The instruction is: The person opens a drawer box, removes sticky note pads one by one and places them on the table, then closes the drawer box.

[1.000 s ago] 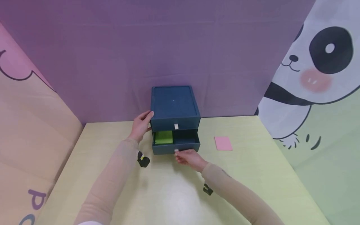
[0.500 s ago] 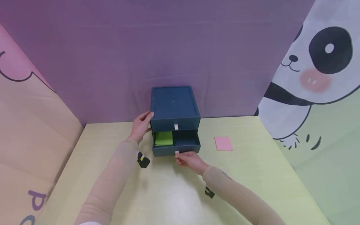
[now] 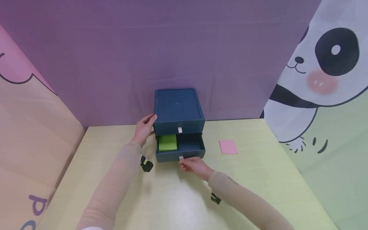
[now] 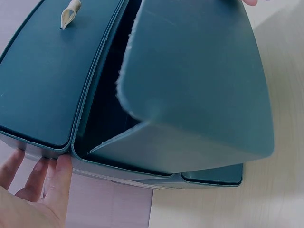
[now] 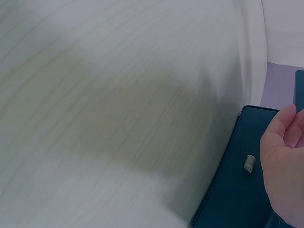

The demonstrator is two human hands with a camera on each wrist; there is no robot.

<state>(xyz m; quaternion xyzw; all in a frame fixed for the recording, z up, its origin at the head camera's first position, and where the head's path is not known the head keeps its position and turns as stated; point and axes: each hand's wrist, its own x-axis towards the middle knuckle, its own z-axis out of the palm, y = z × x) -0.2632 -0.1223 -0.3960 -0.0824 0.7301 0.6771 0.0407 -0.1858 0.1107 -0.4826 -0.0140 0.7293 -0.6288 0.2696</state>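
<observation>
A dark blue desktop drawer cabinet stands at the back of the table. Its middle drawer is pulled part way out, and a green paper pad lies in the left part of it. My right hand pinches the pale pull tab on that drawer's front. My left hand rests against the cabinet's left side; in the left wrist view its fingers are fairly straight against the side of the top drawer section. The right wrist view shows the bottom drawer's loop tab beside my right hand.
A pink paper pad lies on the light wooden table, right of the cabinet. Purple cloth hangs close behind the cabinet, with printed panels along both sides. Black wrist devices show below both forearms.
My right hand has drawn the middle drawer slightly farther out toward me, so more of the green pad shows. My left hand stays at the cabinet's side.
</observation>
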